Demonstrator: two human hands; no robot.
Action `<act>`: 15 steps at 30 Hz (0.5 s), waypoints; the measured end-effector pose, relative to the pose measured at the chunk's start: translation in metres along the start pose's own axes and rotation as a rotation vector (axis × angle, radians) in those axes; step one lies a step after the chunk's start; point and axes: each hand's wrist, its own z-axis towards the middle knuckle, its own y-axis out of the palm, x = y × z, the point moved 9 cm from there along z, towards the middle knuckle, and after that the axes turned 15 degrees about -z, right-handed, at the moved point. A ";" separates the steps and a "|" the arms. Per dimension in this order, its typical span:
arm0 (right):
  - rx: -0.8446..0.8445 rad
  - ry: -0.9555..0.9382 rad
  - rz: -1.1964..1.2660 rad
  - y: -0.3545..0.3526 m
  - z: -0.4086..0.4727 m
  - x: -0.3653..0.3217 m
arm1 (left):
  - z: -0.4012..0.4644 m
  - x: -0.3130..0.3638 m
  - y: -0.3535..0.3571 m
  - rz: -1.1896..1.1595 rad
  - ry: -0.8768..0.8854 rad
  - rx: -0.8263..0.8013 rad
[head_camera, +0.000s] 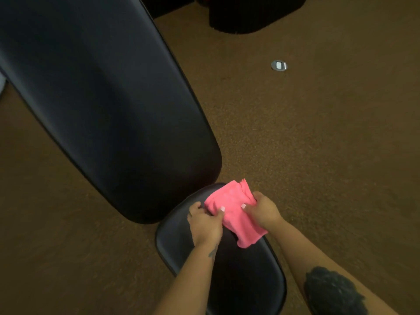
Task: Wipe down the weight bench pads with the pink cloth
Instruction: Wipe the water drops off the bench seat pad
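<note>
**Pink cloth held by both hands above the seat pad**

The pink cloth (234,214) is seen folded into a long bundle, held over the far end of the seat pad (179,242). Its long axis runs from about 11 o'clock to 5 o'clock, with the far end pointing toward the gap between the two pads and the near end hanging loose. Whether the cloth touches the pad cannot be told.

The cloth is pinched at its 9 o'clock edge by the left hand (204,223), thumb on top and fingers curled under. At its 3 o'clock edge it is gripped by the right hand (263,212), thumb also on top.

The back pad (102,105) is black and long, and it stretches from the cloth toward 11 o'clock; its far end is cut off by the frame edge. The near end of the seat pad is cut off at 6 o'clock and partly hidden by both forearms.

On the brown floor (318,144), at 1 o'clock, a small round metal plate (279,65) is seen. Dark objects (254,14) at 12 o'clock are too dim to be identified.
</note>
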 end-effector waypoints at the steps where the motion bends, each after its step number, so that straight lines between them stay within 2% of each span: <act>1: 0.014 -0.003 -0.012 -0.003 0.001 0.000 | -0.004 0.008 -0.004 0.068 0.054 0.054; 2: 0.000 0.000 0.034 -0.004 0.001 -0.002 | -0.006 0.014 -0.007 0.101 0.097 0.092; 4: -0.109 0.025 0.302 -0.001 -0.002 -0.008 | -0.011 0.019 -0.006 0.093 0.150 0.089; 6: -0.246 0.030 0.583 0.003 -0.010 -0.022 | -0.013 0.020 0.003 0.069 0.172 0.020; 8: -0.352 -0.007 0.754 0.006 -0.015 -0.036 | -0.013 0.018 0.014 0.016 0.130 -0.063; 12: -0.480 -0.066 0.815 0.006 -0.019 -0.050 | -0.020 0.013 0.035 -0.334 -0.120 -0.229; 15: -0.469 -0.025 0.730 0.008 -0.012 -0.042 | -0.016 0.013 0.041 -0.462 -0.167 -0.266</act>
